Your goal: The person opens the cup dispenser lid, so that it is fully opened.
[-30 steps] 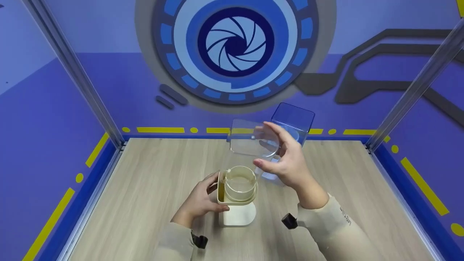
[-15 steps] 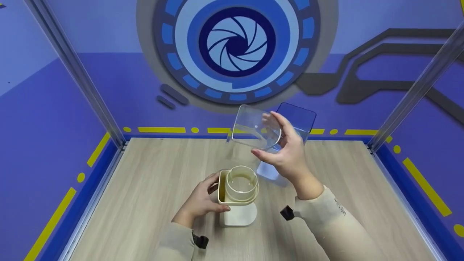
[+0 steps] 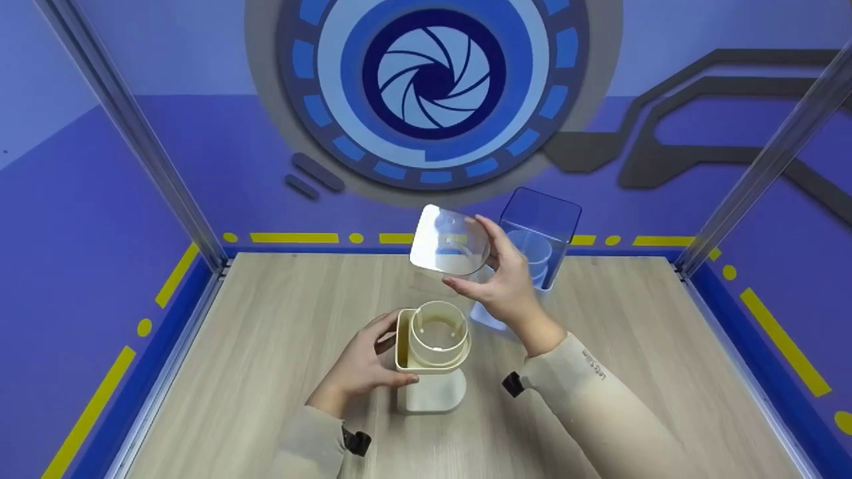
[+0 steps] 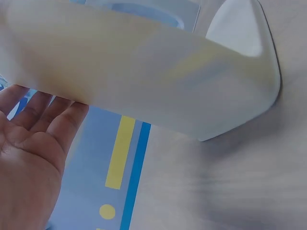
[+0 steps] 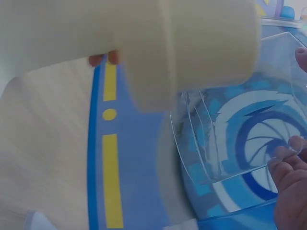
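Clear plastic, boxy and tilted: that's the see-through piece [image 3: 442,239] the right hand [image 3: 509,286] grips between thumb and fingers. Left hand [image 3: 363,356], well apart from it, holds the side of a cream container [image 3: 432,370], long axis upright, white base [image 3: 436,394] on the table [image 3: 266,346]. So the clear bit is above and slightly beyond the container's round cup [image 3: 439,356], right hand nearer. Looks separate, but its lower edge is honestly hard to read. Further back, the right hand partly hides a blue-tinted container [image 3: 542,213].
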The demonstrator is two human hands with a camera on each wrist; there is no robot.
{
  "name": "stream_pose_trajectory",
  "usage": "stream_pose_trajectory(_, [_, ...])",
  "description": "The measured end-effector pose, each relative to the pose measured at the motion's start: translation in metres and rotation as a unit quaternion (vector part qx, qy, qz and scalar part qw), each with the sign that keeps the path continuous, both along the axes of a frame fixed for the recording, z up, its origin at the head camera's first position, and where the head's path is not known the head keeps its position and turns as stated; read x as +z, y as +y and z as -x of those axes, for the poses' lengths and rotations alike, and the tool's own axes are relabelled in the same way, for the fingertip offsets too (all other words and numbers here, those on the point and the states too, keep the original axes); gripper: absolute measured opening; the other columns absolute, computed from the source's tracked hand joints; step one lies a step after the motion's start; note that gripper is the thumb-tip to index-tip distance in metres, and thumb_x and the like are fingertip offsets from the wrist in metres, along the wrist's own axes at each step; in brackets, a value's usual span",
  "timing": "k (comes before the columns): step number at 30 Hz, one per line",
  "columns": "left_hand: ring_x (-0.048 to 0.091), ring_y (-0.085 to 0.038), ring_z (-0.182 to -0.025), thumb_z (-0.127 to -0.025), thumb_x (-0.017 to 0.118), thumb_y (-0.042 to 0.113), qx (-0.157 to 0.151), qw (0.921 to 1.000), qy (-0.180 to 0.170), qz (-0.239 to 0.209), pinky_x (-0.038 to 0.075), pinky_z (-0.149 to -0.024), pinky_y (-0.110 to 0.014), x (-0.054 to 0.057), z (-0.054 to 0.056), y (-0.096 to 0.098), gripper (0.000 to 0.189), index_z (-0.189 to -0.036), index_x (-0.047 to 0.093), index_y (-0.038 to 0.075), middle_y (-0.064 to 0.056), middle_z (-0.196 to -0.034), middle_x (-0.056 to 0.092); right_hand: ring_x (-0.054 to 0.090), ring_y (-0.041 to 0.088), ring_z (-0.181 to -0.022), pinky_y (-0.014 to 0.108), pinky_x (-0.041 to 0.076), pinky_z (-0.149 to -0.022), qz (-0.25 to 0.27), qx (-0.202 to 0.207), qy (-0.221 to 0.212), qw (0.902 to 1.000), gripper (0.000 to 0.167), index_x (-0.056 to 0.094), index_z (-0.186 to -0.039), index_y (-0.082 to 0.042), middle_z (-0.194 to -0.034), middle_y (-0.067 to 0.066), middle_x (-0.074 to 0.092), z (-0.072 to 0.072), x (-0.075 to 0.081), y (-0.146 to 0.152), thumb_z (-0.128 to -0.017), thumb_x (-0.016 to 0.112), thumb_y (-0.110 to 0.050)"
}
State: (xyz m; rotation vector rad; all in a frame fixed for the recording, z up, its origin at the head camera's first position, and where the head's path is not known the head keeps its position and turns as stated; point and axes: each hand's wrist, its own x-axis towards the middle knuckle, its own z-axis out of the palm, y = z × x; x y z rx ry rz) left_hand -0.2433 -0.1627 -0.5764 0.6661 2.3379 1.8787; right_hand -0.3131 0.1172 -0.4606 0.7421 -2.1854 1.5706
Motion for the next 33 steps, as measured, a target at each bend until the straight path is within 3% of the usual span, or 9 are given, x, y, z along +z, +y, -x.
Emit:
stream_pose_trajectory(5, [0.051, -0.043, -0.161, -0.076, 0.105, 0.015, 0.008, 1.0, -0.003, 0.002, 0.045, -0.135, -0.044, 0.003, 0.0, -0.011, 0.109, -0.17, 0.049, 0.007, -0.015, -0.17, 0.055, 0.068, 0.033, -0.138, 0.048, 0.064, -0.117, -0.015, -0.01, -0.023, 0.9996, 0.109, 0.045, -0.169, -0.001, -0.166, 0.017, 0.06, 0.006, -0.012, -0.005, -0.08, 0.105, -0.015])
stream_pose_trajectory(7, [0.051, -0.044, -0.161, -0.076, 0.104, 0.014, 0.012, 0.9999, -0.003, 0.004, 0.045, -0.135, -0.045, 0.003, -0.001, -0.017, 0.11, -0.17, 0.048, 0.006, -0.017, -0.17, 0.055, 0.066, 0.035, -0.142, 0.052, 0.061, -0.12, -0.011, -0.006, -0.034, 0.9993, 0.108, 0.044, -0.169, 0.0, -0.168, 0.019, 0.058, 0.009, -0.017, -0.008, -0.081, 0.104, -0.015])
stream_pose_trajectory(13, [0.049, -0.048, -0.161, -0.078, 0.102, 0.012, 0.01, 0.9999, 0.001, 0.008, 0.043, -0.135, -0.053, 0.003, -0.001, -0.035, 0.11, -0.171, 0.045, 0.001, -0.022, -0.17, 0.055, 0.064, 0.04, -0.146, 0.049, 0.056, -0.127, 0.01, 0.003, -0.063, 0.9979, 0.106, 0.044, -0.168, 0.004, -0.167, 0.026, 0.056, 0.019, -0.037, -0.017, -0.081, 0.103, -0.011])
stream_pose_trajectory(17, [0.049, -0.048, -0.16, -0.079, 0.102, 0.014, 0.018, 0.9996, 0.001, 0.021, 0.045, -0.134, -0.045, 0.004, -0.002, -0.049, 0.111, -0.172, 0.043, 0.001, -0.023, -0.171, 0.054, 0.067, 0.039, -0.142, 0.045, 0.057, -0.126, 0.009, 0.011, -0.075, 0.9971, 0.107, 0.044, -0.168, 0.002, -0.164, 0.025, 0.057, 0.024, -0.05, -0.024, -0.081, 0.104, -0.014])
stream_pose_trajectory(21, [0.054, -0.037, -0.158, -0.079, 0.101, 0.012, 0.027, 0.9994, -0.001, 0.019, 0.047, -0.13, -0.028, 0.005, -0.004, -0.063, 0.11, -0.172, 0.043, 0.0, -0.023, -0.17, 0.055, 0.063, 0.038, -0.149, 0.049, 0.055, -0.129, -0.002, 0.031, -0.09, 0.9955, 0.106, 0.043, -0.169, -0.001, -0.167, 0.023, 0.056, 0.028, -0.066, -0.032, -0.084, 0.103, -0.02])
stream_pose_trajectory(27, [0.059, -0.003, -0.144, -0.081, 0.096, 0.001, 0.03, 0.9995, -0.008, -0.005, 0.049, -0.123, -0.017, 0.005, -0.007, -0.079, 0.107, -0.171, 0.041, -0.004, -0.027, -0.166, 0.056, 0.043, 0.036, -0.168, 0.06, 0.041, -0.137, -0.007, 0.038, -0.144, 0.9889, 0.112, 0.034, -0.175, -0.004, -0.179, 0.016, 0.047, 0.033, -0.09, -0.041, -0.089, 0.1, -0.031])
stream_pose_trajectory(33, [0.061, -0.003, -0.141, -0.08, 0.095, 0.0, 0.052, 0.9985, -0.017, -0.008, 0.05, -0.121, -0.017, 0.006, -0.007, -0.083, 0.108, -0.172, 0.039, -0.003, -0.026, -0.166, 0.057, 0.03, 0.037, -0.174, 0.061, 0.03, -0.142, 0.013, 0.072, -0.178, 0.9814, 0.113, 0.024, -0.177, 0.001, -0.183, 0.02, 0.039, 0.043, -0.109, -0.047, -0.093, 0.096, -0.025])
